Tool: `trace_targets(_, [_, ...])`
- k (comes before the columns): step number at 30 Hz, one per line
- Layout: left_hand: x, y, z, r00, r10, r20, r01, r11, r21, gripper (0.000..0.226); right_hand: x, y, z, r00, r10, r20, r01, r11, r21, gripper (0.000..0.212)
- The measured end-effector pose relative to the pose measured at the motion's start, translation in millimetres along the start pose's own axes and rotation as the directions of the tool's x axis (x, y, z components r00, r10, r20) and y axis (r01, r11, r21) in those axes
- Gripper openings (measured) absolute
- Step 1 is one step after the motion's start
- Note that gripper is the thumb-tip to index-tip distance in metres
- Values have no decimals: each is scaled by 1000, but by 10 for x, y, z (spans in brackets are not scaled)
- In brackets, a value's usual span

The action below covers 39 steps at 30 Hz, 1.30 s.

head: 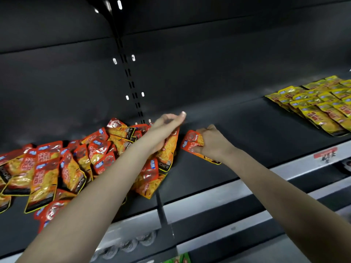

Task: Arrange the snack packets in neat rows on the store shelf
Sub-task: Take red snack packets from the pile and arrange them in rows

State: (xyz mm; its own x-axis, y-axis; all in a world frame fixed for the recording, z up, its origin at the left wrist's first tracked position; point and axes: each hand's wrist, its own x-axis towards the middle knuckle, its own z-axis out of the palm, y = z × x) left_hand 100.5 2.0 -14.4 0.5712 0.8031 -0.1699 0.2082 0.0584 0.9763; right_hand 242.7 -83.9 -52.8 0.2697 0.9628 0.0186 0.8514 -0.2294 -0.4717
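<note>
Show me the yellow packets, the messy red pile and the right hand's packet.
yellow packets (322, 109): head view, middle of the group
red pile (45, 168): head view, a central packet
right-hand packet (190, 142): head view, its red top

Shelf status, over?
Right hand grips one red packet, right of pile. Left hand grips orange packet at pile edge. Yellow packets far right, not obstructing.

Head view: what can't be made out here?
- Left hand grip: its own back hides the fingers, so it is unclear whether it holds packets from the red pile.
- Red packet in the right hand: partly covered by that hand and wrist.
- Yellow packets: cut off by the right edge.
- Price label: blurred, unreadable.
- Red pile: cut off by the left edge, partly behind the left forearm.
</note>
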Motion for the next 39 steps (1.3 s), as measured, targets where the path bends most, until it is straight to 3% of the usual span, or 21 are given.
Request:
trace_targets(3, [135, 64, 148, 999, 37, 33, -40, 994, 106, 49, 103, 214, -199, 999, -5, 32, 5, 1000, 2, 57])
trace_targets(7, [316, 213, 506, 995, 78, -65, -76, 997, 19, 31, 304, 614, -596, 997, -39, 64, 37, 999, 35, 33])
trace_targets(11, [542, 265, 1046, 989, 59, -134, -24, 968, 250, 29, 384, 1152, -994, 998, 36, 54, -41, 994, 104, 24])
trace_targets(17, [945, 242, 1801, 994, -14, -108, 30, 989, 147, 9, 373, 1966, -1439, 996, 82, -40, -83, 996, -40, 25])
trace_targets(19, [1041, 240, 1996, 993, -21, -116, 44, 979, 201, 3, 370, 2157, -1549, 993, 94, -70, -100, 991, -86, 27])
trace_targets(23, [1210, 251, 2212, 982, 56, -180, 3, 951, 310, 12, 389, 2386, -1659, 990, 71, -124, -88, 986, -140, 28])
trace_targets(26, [1291, 301, 2271, 957, 130, -258, -15, 915, 403, 7, 396, 2459, -1656, 972, 29, -235, -56, 993, -106, 44])
trace_targets(29, [1247, 351, 2313, 947, 239, -216, -37, 746, 664, 40, 321, 2487, -1649, 959, -113, -258, 81, 988, -129, 53])
trace_targets(32, [1035, 380, 2371, 968, 249, 15, -141, 499, 855, 63, 178, 2535, -1563, 958, -288, -9, 278, 932, -234, 48])
trace_targets(35, [869, 317, 2454, 976, 85, 199, -216, 326, 920, 66, 86, 2562, -1389, 943, -254, 216, 315, 890, -329, 50])
trace_targets(39, [858, 176, 2565, 962, -136, 239, -208, 209, 956, 72, 159, 2479, -1286, 961, -148, 236, 232, 893, -386, 52])
